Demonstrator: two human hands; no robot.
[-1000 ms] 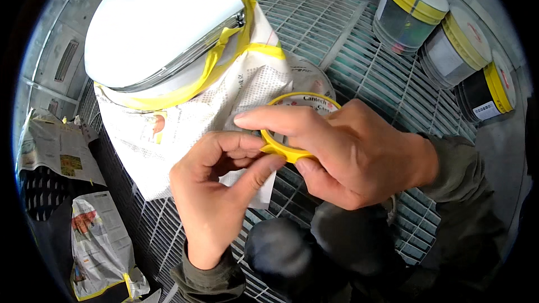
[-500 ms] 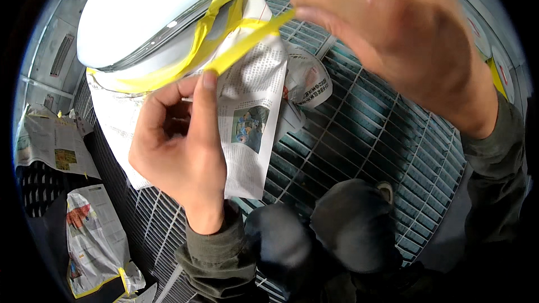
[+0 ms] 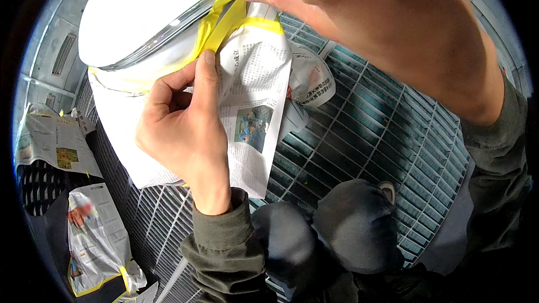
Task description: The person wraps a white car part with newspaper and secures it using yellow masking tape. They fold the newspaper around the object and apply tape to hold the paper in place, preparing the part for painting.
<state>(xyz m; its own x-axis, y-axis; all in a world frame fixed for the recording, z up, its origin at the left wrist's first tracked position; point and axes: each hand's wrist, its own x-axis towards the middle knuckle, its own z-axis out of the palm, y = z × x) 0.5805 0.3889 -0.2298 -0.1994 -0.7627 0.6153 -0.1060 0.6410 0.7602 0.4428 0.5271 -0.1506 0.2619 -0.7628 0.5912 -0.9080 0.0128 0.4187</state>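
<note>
A glossy white rounded part (image 3: 151,11) with a shiny dark-edged strip stands at the upper left. Newspaper (image 3: 255,78) hangs around its lower side, fixed with yellow tape. My left hand (image 3: 185,120) pinches the lower end of a yellow masking tape strip (image 3: 227,25) between thumb and forefinger, at the part's lower right edge. At the strip's upper end, the thumb of my right hand (image 3: 348,14) lies against the tape. The other fingers of that hand are partly cut off by the top of the picture.
Under everything runs a metal floor grating (image 3: 359,118). A crumpled newspaper piece (image 3: 311,81) shows behind the hanging sheet. More newspaper-covered parts (image 3: 101,235) with yellow tape lie at the lower left. My knees (image 3: 356,227) are below.
My right hand has moved left and up toward the part, bringing the tape strip against its edge by the older tape. My left hand has shifted slightly up and still pinches the strip.
</note>
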